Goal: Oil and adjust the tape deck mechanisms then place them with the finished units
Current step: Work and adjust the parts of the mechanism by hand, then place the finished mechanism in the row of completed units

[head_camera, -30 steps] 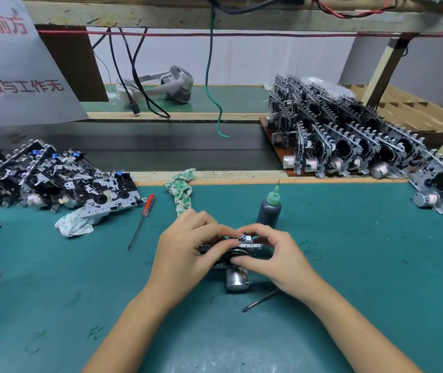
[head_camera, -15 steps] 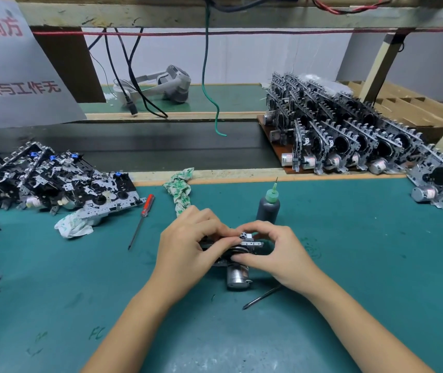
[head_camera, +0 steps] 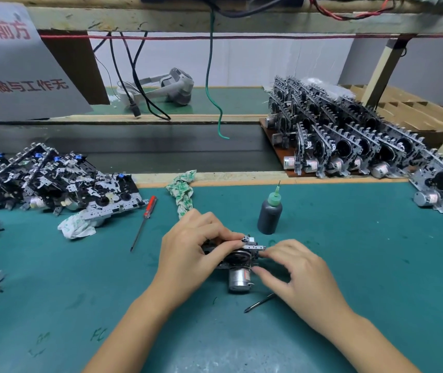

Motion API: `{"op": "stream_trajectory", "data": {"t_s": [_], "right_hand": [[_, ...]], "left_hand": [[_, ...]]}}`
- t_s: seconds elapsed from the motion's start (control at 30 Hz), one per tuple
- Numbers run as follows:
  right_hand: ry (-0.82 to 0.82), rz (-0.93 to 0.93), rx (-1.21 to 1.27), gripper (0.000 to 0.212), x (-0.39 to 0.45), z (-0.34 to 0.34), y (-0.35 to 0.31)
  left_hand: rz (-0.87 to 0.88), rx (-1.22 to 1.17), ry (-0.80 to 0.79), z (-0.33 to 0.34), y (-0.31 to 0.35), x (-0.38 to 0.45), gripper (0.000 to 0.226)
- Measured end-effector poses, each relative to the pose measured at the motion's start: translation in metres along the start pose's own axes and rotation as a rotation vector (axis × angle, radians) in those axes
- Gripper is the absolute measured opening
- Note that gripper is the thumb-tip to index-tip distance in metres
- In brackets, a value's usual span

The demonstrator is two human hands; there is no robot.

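Note:
A small tape deck mechanism (head_camera: 242, 254) with a silver motor on its near side sits on the green mat in front of me. My left hand (head_camera: 192, 255) grips its left part from above, with the fingers curled over the top edge. Thumb and forefinger of my right hand (head_camera: 298, 274) pinch the mechanism's right end. A dark oil bottle (head_camera: 269, 215) with a green needle cap stands upright just behind it. Finished units (head_camera: 349, 141) stand in rows on a brown board at the back right. A pile of other mechanisms (head_camera: 53, 184) lies at the left.
A thin dark tool (head_camera: 258, 304) lies on the mat under my right wrist. A red-handled screwdriver (head_camera: 145, 219) lies to the left, beside a white rag (head_camera: 76, 227). A green patterned cloth (head_camera: 182, 192) is behind my left hand. Cables hang over the back shelf.
My right hand has slid to the right off the top of the mechanism and now holds only its right end. My left hand keeps its grip.

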State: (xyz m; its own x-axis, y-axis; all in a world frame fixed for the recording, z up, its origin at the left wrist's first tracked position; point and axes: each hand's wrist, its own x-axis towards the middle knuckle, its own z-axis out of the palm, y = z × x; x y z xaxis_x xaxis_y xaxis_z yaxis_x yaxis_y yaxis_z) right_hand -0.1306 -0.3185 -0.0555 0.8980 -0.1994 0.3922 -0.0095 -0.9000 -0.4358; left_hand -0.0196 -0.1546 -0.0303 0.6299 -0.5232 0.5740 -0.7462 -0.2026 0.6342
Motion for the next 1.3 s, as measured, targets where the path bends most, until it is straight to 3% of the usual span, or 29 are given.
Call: {"op": "stream_trajectory", "data": {"t_s": [0.1, 0.33, 0.6, 0.73, 0.8, 0.97, 1.1, 1.2, 1.3], "right_hand": [[-0.004, -0.046, -0.086, 0.011, -0.001, 0.000, 0.001], [-0.128, 0.040, -0.033, 0.022, 0.003, -0.004, 0.006], [-0.014, -0.043, -0.096, 0.016, 0.003, -0.002, 0.001], [0.089, 0.042, 0.226, 0.020, 0.017, -0.011, -0.009], [0.020, -0.020, 0.313, 0.021, 0.027, -0.015, -0.017], [-0.166, -0.200, 0.091, 0.020, 0.048, -0.021, -0.024], [-0.290, -0.269, 0.080, 0.018, 0.052, -0.032, -0.020], [-0.305, -0.266, 0.101, 0.017, 0.040, -0.048, -0.016], [-0.261, -0.205, 0.130, 0.019, 0.025, -0.076, -0.009]], "left_hand": [[0.014, 0.009, -0.001, 0.000, 0.001, 0.001, 0.020], [0.020, 0.036, 0.002, 0.000, 0.001, 0.000, 0.020], [-0.001, 0.026, -0.024, -0.002, 0.002, 0.002, 0.012], [-0.039, -0.033, -0.115, -0.014, -0.001, 0.002, 0.016], [-0.043, 0.021, -0.118, -0.023, -0.003, 0.001, 0.020], [0.024, 0.163, -0.175, -0.034, 0.000, 0.005, 0.014], [0.095, 0.196, -0.218, -0.035, 0.014, 0.015, 0.017], [0.202, 0.216, -0.192, -0.039, 0.032, 0.030, 0.015], [0.294, 0.266, -0.264, -0.033, 0.054, 0.043, 0.031]]}}
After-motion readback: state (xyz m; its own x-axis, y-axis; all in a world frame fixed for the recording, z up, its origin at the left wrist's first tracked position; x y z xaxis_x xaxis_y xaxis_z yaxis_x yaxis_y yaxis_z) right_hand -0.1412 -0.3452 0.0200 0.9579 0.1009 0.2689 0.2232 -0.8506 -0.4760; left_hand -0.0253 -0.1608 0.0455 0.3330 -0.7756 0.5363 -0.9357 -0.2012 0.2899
